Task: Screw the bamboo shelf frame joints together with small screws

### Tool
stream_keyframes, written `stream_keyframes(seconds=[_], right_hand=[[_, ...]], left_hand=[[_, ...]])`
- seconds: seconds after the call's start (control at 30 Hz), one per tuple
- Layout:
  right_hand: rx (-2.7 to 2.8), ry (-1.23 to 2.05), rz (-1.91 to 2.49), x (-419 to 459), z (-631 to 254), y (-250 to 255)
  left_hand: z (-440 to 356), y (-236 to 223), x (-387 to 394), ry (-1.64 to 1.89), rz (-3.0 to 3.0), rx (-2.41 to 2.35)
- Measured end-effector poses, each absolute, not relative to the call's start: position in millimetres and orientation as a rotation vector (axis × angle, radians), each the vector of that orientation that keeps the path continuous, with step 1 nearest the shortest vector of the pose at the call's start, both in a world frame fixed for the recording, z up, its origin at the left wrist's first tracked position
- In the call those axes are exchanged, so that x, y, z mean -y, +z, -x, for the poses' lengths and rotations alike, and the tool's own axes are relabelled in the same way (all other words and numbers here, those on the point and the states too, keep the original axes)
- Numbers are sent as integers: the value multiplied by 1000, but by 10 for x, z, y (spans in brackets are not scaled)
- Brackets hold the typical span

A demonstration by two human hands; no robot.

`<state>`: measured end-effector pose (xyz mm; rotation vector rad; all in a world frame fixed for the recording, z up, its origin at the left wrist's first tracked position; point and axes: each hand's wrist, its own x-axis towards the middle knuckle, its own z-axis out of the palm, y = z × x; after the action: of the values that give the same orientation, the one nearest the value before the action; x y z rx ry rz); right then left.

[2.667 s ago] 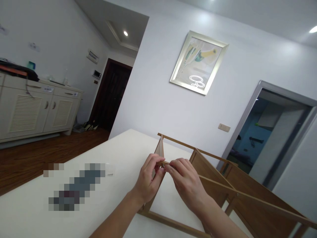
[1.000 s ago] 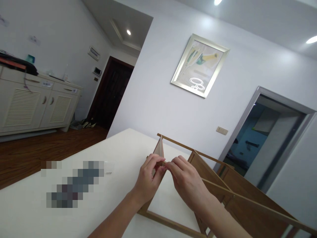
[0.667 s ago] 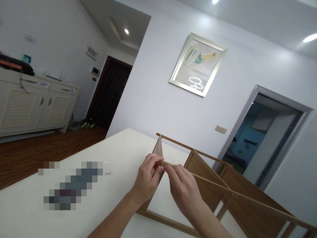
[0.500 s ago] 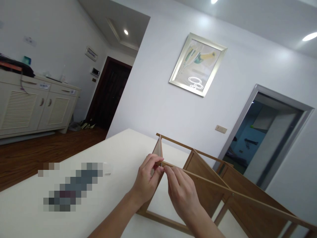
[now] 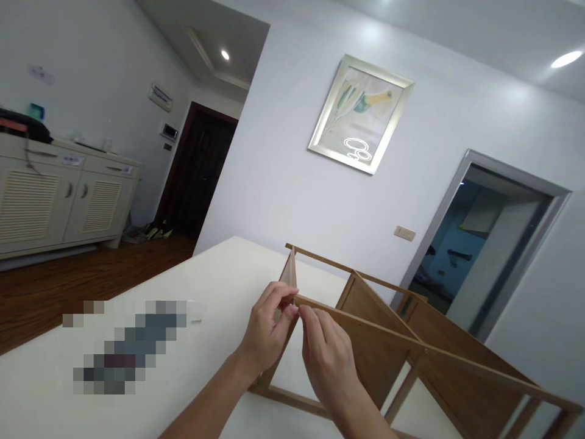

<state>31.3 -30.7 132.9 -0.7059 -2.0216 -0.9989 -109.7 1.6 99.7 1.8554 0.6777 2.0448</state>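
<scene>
A brown wooden shelf frame [image 5: 411,341] lies on its side on the white table [image 5: 214,274]. My left hand [image 5: 267,332] pinches the near upper corner of the frame, thumb and fingers closed on the end panel's edge. My right hand [image 5: 326,360] meets it at the same corner, fingertips pinched on something too small to make out where the long rail joins. Both forearms reach in from the bottom of the view.
A small clear piece [image 5: 197,314] and a pixelated patch [image 5: 123,347] lie on the table to the left. A cream louvred cabinet [image 5: 59,198] stands by the left wall. A dark door [image 5: 194,174], a framed picture [image 5: 359,113] and an open doorway [image 5: 484,244] lie beyond.
Both hands stay pinched at the frame's corner. My right hand has drawn closer and lower, and the long rail now shows more of its side. The view has shifted slightly.
</scene>
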Motion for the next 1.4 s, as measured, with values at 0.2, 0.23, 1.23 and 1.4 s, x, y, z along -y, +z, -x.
stream_keyframes(seconds=[0.2,0.23,1.23,1.4], right_hand=[[2026,-955,698,282,-325,1325],[2018,-939,694,278,-322,1327],[2043,-642,789,263,-301,1394],[2072,-590,827,252,-283,1427]], left_hand=[[1102,985,-28,2044,-1866,-700],[1102,982,-30,2044,-1866,-702],[1497,114,241,1023,-1997,-1366],[1482,32,207,765,-2138,-1491]])
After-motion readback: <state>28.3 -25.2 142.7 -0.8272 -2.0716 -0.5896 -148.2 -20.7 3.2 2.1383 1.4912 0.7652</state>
